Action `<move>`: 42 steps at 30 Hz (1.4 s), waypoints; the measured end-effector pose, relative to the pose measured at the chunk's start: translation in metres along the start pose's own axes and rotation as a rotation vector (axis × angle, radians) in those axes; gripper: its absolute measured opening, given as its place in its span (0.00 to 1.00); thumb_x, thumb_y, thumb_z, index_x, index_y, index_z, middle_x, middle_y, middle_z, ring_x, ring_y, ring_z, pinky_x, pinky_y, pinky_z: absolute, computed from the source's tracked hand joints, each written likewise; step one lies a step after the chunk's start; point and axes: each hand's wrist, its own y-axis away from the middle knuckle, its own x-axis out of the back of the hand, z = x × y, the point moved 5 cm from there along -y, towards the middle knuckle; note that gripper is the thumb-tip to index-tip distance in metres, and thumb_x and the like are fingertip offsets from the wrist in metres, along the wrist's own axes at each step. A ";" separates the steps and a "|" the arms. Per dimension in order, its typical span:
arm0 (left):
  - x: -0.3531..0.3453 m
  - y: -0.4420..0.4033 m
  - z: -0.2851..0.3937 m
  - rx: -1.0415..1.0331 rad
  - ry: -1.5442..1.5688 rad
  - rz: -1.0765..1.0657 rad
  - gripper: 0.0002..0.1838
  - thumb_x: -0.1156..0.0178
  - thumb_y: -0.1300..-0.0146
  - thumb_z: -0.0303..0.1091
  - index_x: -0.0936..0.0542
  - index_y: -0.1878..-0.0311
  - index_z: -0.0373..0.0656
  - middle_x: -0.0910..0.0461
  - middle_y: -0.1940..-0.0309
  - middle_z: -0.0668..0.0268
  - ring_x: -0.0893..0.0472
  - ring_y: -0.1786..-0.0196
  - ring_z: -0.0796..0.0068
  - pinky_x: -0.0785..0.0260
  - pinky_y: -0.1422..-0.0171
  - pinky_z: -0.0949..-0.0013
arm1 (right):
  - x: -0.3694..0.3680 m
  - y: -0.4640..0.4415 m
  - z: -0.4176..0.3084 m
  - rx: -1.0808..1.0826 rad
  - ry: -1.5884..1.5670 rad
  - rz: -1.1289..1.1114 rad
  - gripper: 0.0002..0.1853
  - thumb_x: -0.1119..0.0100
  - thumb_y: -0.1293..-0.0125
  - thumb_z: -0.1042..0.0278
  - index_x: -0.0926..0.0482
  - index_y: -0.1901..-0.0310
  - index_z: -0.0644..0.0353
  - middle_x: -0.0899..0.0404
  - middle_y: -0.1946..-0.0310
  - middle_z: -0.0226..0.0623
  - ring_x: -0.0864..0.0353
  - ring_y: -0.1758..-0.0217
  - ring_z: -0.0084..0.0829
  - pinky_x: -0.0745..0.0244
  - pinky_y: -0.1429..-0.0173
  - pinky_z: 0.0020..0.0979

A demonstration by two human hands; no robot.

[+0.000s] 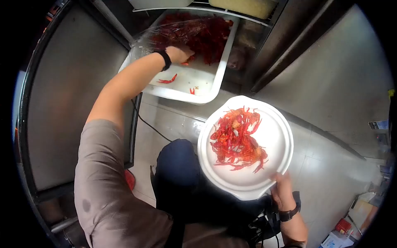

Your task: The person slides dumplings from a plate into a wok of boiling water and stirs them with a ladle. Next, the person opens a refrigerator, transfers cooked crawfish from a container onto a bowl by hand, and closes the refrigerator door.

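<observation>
My left hand (180,53) reaches into a white plastic tub (194,98) at the edge of a heap of dark red crayfish (198,33). Its fingertips are at the crayfish and partly hidden, so I cannot make out whether they hold one. Clear plastic film (165,31) lies over part of the heap. Loose red claws (168,79) rest on the tub's bare floor. My right hand (282,186) grips the lower right rim of a white round dish (276,124) with lug handles. Several red crayfish (235,138) lie piled in the dish, which is above my knees.
An open metal door (70,95) stands at the left, and a wire shelf (202,9) with containers is above the tub. A black cable (151,126) hangs near the tiled floor (310,169). Boxes and a red item (343,225) sit at the lower right.
</observation>
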 end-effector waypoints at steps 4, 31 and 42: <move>-0.031 -0.025 -0.002 0.078 -0.356 -0.029 0.15 0.50 0.37 0.38 0.19 0.50 0.51 0.19 0.54 0.58 0.19 0.53 0.57 0.28 0.50 0.57 | 0.008 0.000 0.001 -0.007 0.053 0.047 0.27 0.50 0.53 0.80 0.34 0.45 0.69 0.25 0.62 0.40 0.22 0.63 0.31 0.22 0.61 0.29; 0.099 0.075 0.022 -0.181 0.782 -0.164 0.20 0.35 0.42 0.50 0.20 0.65 0.39 0.23 0.74 0.69 0.27 0.69 0.81 0.35 0.66 0.71 | -0.002 0.001 -0.001 -0.040 -0.009 -0.024 0.28 0.52 0.52 0.82 0.33 0.43 0.69 0.24 0.56 0.42 0.22 0.55 0.35 0.24 0.49 0.33; 0.035 0.033 0.115 -0.636 -0.094 -0.176 0.19 0.32 0.52 0.42 0.21 0.58 0.44 0.18 0.64 0.60 0.18 0.59 0.55 0.27 0.57 0.55 | 0.000 0.000 -0.001 0.019 0.010 0.047 0.32 0.50 0.53 0.79 0.37 0.41 0.67 0.25 0.60 0.39 0.23 0.64 0.29 0.25 0.71 0.23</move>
